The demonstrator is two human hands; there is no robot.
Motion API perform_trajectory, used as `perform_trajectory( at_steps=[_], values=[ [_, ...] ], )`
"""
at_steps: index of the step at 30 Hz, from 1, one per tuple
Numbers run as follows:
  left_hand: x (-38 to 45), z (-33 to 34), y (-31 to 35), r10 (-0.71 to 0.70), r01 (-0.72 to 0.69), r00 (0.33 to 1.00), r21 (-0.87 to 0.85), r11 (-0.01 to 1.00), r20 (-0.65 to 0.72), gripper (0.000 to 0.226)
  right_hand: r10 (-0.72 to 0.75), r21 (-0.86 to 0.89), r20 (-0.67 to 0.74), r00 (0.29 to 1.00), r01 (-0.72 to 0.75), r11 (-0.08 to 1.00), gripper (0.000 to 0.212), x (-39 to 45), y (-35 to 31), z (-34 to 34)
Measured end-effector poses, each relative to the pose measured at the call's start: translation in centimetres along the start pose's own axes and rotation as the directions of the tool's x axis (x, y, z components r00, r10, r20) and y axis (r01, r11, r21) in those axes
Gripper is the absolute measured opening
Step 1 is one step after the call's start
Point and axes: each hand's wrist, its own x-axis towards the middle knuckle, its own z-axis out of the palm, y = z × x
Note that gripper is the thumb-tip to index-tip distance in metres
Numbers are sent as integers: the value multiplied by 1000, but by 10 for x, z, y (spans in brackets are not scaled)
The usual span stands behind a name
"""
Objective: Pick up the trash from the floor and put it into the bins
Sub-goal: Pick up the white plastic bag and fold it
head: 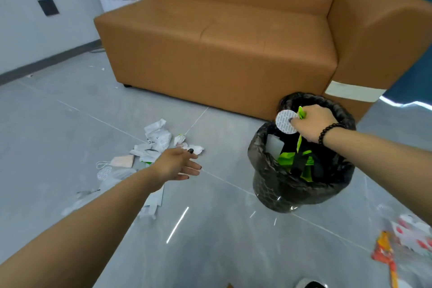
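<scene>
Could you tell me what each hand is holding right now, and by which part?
The right hand pinches a white round pad at its right edge, with a green strip, above the bin. The left hand holds nothing.

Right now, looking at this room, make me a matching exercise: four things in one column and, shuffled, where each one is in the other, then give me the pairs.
Things:
1. white round disc
2. pile of crumpled white paper
3. red and orange wrapper
4. green packaging

Places:
A. on the floor at the lower right
B. inside the black-lined bin
C. held by the right hand over the bin
D. on the floor beyond the open left hand

Pairs: 1-C, 2-D, 3-A, 4-B
</scene>
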Motion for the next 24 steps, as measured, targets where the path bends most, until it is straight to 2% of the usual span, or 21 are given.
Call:
perform_trajectory(
  at_steps=[2,4,7,9,10,12,13,15,18,20,22,24],
  values=[
    [0,-14,-11,-15,9,996,-71,997,-85,23,192,27,113,975,-196,980,38,4,29,3],
    [1,-26,-33,-80,63,985,-109,992,-155,23,327,102,222,919,-356,929,26,6,48,7],
    [0,-42,-77,-216,191,943,-120,974,-252,22,385,176,289,876,-444,878,28,11,50,11],
    [0,-52,-102,-295,266,903,-132,955,-313,17,389,100,308,868,-436,894,31,16,39,17],
    [2,-57,-112,-316,296,882,-111,949,-350,14,378,29,298,877,-404,914,32,21,29,23],
    [8,-66,-128,-284,324,870,34,945,-404,19,274,-178,202,940,-240,954,28,26,11,34],
    [15,-72,-139,-265,336,875,114,935,-404,23,173,-273,142,975,-129,953,25,28,0,44],
    [34,-79,-165,-252,347,901,241,906,-352,20,-15,-343,103,995,50,938,35,24,-22,62],
    [44,-69,-182,-206,336,936,544,769,-286,11,-220,-289,167,961,262,921,32,8,-60,95],
    [36,-55,-174,-193,273,962,709,650,-193,28,-331,-269,234,914,388,881,29,-7,-85,114],
    [33,-48,-181,-242,251,961,775,580,-130,40,-402,-227,298,866,473,851,31,-26,-104,128],
    [36,-49,-190,-269,256,955,800,542,-124,45,-451,-200,360,817,540,818,34,-40,-115,141]
  ],
)
